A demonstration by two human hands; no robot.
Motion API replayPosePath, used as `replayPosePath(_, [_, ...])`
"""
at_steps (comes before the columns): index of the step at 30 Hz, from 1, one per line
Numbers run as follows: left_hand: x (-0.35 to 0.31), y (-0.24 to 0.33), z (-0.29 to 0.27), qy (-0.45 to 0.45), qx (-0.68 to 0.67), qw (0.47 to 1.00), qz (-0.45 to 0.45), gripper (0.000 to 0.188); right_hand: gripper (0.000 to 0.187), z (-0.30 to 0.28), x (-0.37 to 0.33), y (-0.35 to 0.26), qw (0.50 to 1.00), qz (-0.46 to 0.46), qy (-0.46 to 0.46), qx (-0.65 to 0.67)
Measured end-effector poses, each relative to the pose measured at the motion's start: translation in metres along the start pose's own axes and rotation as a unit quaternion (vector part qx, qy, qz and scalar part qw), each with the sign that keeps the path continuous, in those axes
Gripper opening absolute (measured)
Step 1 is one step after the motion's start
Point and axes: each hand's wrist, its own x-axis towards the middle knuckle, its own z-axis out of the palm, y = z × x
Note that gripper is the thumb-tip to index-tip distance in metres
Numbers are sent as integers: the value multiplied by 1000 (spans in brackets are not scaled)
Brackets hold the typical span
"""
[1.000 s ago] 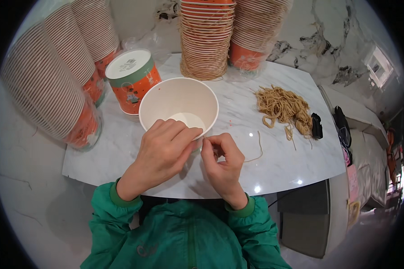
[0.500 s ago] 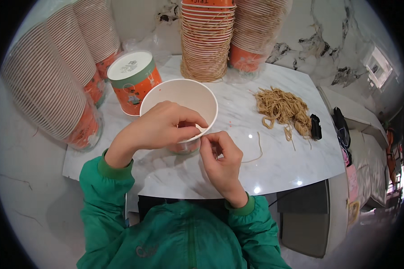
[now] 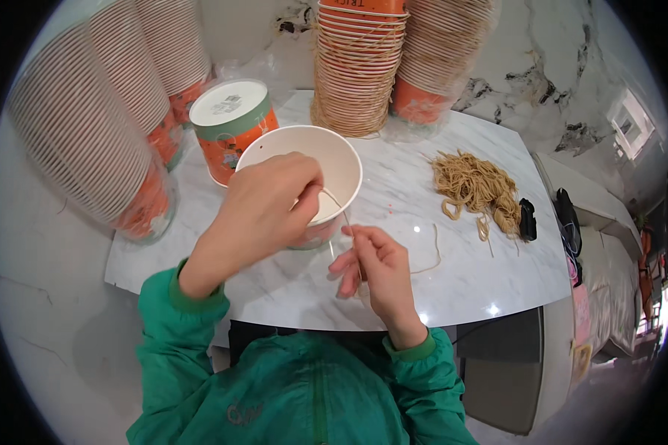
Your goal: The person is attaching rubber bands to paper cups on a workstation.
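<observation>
In front of me a paper bucket [image 3: 345,165] stands upright with its white inside showing. A small dark hole sits in its far left wall. My left hand [image 3: 263,204] is over the bucket's near left rim, its fingers pinched on one end of a thin tan cord [image 3: 329,195]. The cord runs through or over the near right side of the bucket; my hand and the rim hide exactly which. Outside the rim, my right hand [image 3: 376,268] holds the same cord between thumb and fingers. Its loose tail curves across the table on the right.
Behind stands an upside-down orange and green bucket [image 3: 237,130]. Bagged bucket stacks [image 3: 89,133] lean at the left. A cord-strung stack [image 3: 358,74] and another bagged stack [image 3: 421,96] stand at the back. A tan cord pile [image 3: 476,189] lies right, beside a black object [image 3: 528,219].
My left hand has drawn up and left from the rim, and cord now shows stretched from it. My right hand has dropped slightly away from the rim with its fingers spread more.
</observation>
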Motion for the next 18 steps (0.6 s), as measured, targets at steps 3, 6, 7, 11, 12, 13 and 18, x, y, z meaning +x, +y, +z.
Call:
replayPosePath(3, [-39, 26, -13, 48, -42, 997, -53, 5, 27, -2, -13, 2, 993, 94, -67, 1])
replayPosePath(6, [-80, 36, 5, 84, -134, 977, -141, 7, 27, 14, -22, -1, 991, 90, -98, 32])
replayPosePath(7, [-89, 39, 10, 87, -167, 966, -175, 7, 27, 20, -24, 0, 989, 96, -104, 32])
replayPosePath(11, [-107, 36, 41, 110, -252, 933, -234, 8, 27, 33, -25, 10, 994, 16, -69, 81])
replayPosePath(12, [-108, 38, 46, 126, -265, 926, -238, 8, 26, 33, -24, 14, 994, 3, -58, 93])
replayPosePath(13, [-107, 40, 50, 137, -281, 918, -243, 7, 26, 33, -24, 15, 994, 4, -57, 92])
replayPosePath(18, [-108, 35, 63, 128, -256, 942, -177, 9, 18, 32, -23, 17, 993, -69, -33, 91])
